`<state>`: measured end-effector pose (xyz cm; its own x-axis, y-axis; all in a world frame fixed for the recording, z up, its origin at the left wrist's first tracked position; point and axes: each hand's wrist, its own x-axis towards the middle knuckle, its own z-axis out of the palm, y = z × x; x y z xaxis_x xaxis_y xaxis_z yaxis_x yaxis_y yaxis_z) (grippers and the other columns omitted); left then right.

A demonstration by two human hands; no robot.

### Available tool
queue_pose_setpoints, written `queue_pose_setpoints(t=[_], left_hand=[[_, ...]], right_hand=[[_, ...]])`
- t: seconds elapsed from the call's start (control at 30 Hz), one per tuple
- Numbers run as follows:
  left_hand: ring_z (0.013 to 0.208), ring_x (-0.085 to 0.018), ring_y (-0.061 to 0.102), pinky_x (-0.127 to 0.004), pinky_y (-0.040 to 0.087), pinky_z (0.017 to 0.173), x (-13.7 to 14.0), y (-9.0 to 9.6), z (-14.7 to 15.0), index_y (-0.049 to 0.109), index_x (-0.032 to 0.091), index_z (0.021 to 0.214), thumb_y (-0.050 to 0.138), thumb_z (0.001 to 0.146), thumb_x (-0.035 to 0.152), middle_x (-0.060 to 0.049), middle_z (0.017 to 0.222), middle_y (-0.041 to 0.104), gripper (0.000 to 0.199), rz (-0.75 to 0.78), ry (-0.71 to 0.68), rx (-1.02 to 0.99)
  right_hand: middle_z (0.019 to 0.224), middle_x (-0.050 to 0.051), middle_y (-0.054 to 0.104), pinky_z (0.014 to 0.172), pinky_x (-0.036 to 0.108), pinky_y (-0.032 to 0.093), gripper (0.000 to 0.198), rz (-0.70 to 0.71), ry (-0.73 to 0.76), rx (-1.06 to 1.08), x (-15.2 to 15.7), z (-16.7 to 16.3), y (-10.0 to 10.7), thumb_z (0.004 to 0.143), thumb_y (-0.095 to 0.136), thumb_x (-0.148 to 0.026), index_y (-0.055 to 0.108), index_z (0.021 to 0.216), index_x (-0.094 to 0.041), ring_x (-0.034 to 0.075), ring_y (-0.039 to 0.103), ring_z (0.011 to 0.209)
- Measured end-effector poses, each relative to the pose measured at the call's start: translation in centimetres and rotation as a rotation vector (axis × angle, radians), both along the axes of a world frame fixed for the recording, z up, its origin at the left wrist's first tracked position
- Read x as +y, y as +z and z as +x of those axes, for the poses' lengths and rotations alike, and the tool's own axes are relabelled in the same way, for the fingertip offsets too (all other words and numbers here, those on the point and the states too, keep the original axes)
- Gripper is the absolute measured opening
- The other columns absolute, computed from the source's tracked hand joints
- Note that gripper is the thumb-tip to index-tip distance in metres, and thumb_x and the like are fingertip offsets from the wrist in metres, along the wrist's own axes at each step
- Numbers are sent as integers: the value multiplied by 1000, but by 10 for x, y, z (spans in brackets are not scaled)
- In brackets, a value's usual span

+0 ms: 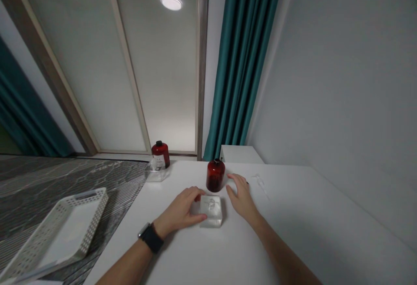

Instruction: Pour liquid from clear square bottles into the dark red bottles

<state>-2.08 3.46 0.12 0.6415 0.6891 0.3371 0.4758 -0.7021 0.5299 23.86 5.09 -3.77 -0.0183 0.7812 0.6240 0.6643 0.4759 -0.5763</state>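
A clear, thick-walled box [211,211] sits on the white table in front of me, a small round shape visible at its top. My left hand [184,209], with a dark watch on the wrist, curves round the box's left side. Its thumb lies at the near left edge and its fingers at the far left corner. Just behind the box stands a dark red bottle [215,175], with no cap seen on its neck. My right hand [240,193] is to the right of both, fingers apart and slightly bent, near the bottle with nothing in it.
At the table's far left, a red bottle [164,152] with a black cap stands behind a clear container [155,174]. A thin clear item [260,183] lies right of my right hand. A white perforated basket [93,224] is left of the table [202,259].
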Motion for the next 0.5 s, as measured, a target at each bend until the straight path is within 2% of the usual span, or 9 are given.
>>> queue_pose_setpoints(t=[0.3,0.5], left_hand=[[88,-25,59,-39,47,81,-2,-3,3,54,17,117,63,85,40,-7,98,60,41,-32,2,-28],[89,-25,59,-38,48,80,-2,-1,4,54,18,116,62,85,38,-7,98,60,38,-60,8,-21]], right_hand=[[120,9,68,102,45,42,36,18,-11,-122,-13,-7,-1,90,48,-15,59,123,-22,26,57,116],[113,9,69,98,42,42,31,11,-146,-156,2,21,0,89,48,-15,61,117,-21,26,58,110]])
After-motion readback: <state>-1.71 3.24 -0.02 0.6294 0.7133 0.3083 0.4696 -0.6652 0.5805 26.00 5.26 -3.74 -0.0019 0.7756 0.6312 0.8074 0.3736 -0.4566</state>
